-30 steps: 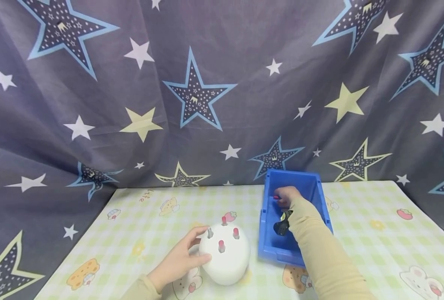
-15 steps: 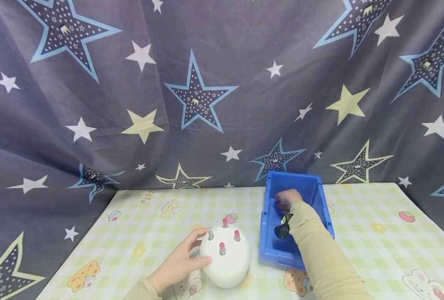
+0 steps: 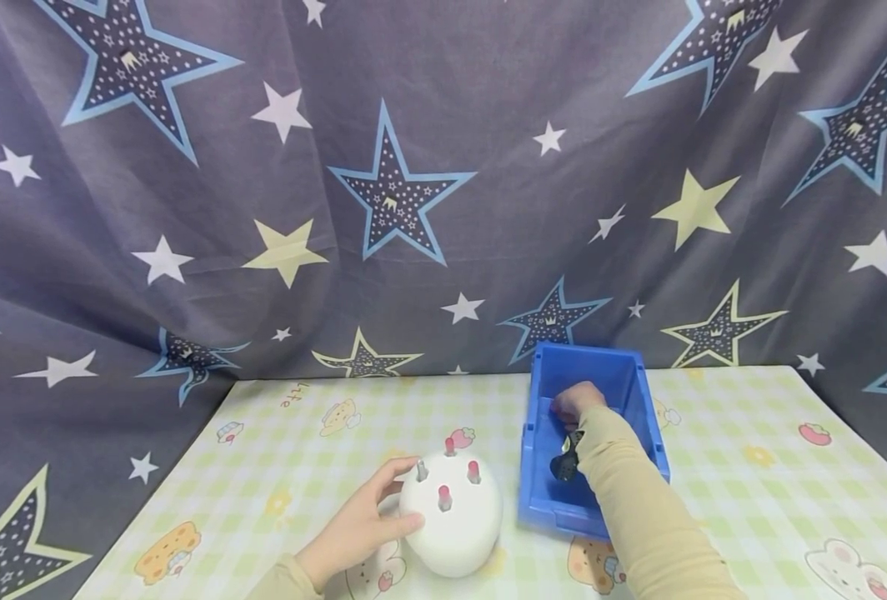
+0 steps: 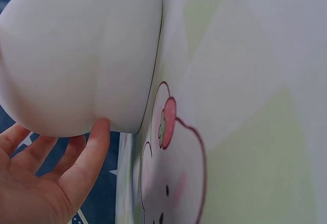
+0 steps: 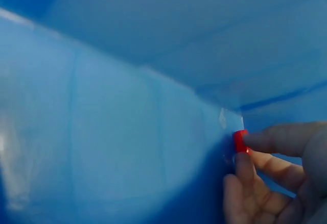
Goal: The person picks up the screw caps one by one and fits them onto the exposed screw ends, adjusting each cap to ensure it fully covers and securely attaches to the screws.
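Observation:
My left hand (image 3: 368,517) holds the near left side of a smooth white rounded body (image 3: 451,537), thumb in front and fingers behind. Several short pegs stick up from its top: a grey one (image 3: 422,469) nearest my fingers, the others red-tipped, such as the front peg (image 3: 444,497). In the left wrist view, the thumb tip (image 4: 102,126) meets the white wall. My right hand (image 3: 580,400) is down inside a blue bin (image 3: 526,467). Seen from the right wrist, its thumb and fingers pinch a small red cylinder (image 5: 240,141) near the bin's corner; the cylinder's lower part is hidden.
The bin's walls rise around my right hand, and its floor (image 3: 552,454) shows partly beside the black wrist camera (image 3: 563,465). A checked tablecloth (image 3: 263,450) with cartoon prints covers the table. Behind it hangs a dark curtain (image 3: 488,225) with stars.
Deep in the bin, my right hand has turned slightly, and the red tip at its fingers no longer shows from the head. My left hand and the white body stay put.

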Motion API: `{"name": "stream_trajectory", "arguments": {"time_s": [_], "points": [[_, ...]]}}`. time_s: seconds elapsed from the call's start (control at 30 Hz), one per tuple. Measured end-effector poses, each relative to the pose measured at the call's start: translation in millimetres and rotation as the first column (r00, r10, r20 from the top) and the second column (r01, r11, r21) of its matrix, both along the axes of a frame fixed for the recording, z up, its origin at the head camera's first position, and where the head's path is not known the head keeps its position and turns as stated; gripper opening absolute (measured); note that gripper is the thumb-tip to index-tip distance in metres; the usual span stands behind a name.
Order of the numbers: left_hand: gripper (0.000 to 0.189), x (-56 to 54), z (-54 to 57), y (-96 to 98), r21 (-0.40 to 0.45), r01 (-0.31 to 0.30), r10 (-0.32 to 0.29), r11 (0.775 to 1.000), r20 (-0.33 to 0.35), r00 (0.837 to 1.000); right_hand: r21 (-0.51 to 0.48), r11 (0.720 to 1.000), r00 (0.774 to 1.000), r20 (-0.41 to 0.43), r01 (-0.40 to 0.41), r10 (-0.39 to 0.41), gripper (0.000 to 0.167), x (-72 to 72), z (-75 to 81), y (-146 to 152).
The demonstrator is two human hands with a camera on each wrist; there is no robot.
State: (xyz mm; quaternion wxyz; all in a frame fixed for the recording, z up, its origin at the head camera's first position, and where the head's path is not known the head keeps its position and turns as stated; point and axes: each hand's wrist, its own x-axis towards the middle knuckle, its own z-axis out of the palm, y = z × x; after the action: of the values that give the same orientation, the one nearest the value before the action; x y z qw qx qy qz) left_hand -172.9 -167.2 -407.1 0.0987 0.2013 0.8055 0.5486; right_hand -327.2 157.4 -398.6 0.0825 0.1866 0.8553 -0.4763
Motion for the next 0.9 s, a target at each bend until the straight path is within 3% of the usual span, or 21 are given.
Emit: {"name": "stream_trajectory", "arguments": {"time_s": [0.17, 0.43, 0.53, 0.73, 0.9], "points": [[0.06, 0.2, -0.2, -0.4, -0.012, -0.014, 0.014, 1.0, -0.001, 1.0, 0.136, 0.991, 1.0, 0.005, -0.017, 0.016, 0.015, -0.3, 1.7, 0.1], [0.061, 0.6, -1.3, -1.0, -0.01, -0.017, 0.017, 1.0, 0.005, 1.0, 0.185, 0.98, 0.997, -0.024, -0.074, 0.08, 0.016, 4.1, 0.8, -1.0], [0.061, 0.7, -2.3, -1.1, -0.017, -0.02, 0.021, 1.0, 0.007, 1.0, 0.14, 0.985, 0.994, -0.024, -0.099, 0.103, 0.017, 5.5, -0.4, -0.3], [0.06, -0.8, -3.3, -1.2, -0.019, -0.022, 0.022, 1.0, -0.009, 1.0, -0.092, 0.99, 0.994, -0.03, -0.107, 0.104, 0.033, 5.0, -0.7, 3.0], [0.06, -1.4, -3.4, -1.5, -0.013, -0.024, 0.024, 1.0, -0.007, 1.0, -0.126, 0.987, 0.995, -0.028, -0.103, 0.1, 0.028, 6.6, 2.0, 1.0]]}}
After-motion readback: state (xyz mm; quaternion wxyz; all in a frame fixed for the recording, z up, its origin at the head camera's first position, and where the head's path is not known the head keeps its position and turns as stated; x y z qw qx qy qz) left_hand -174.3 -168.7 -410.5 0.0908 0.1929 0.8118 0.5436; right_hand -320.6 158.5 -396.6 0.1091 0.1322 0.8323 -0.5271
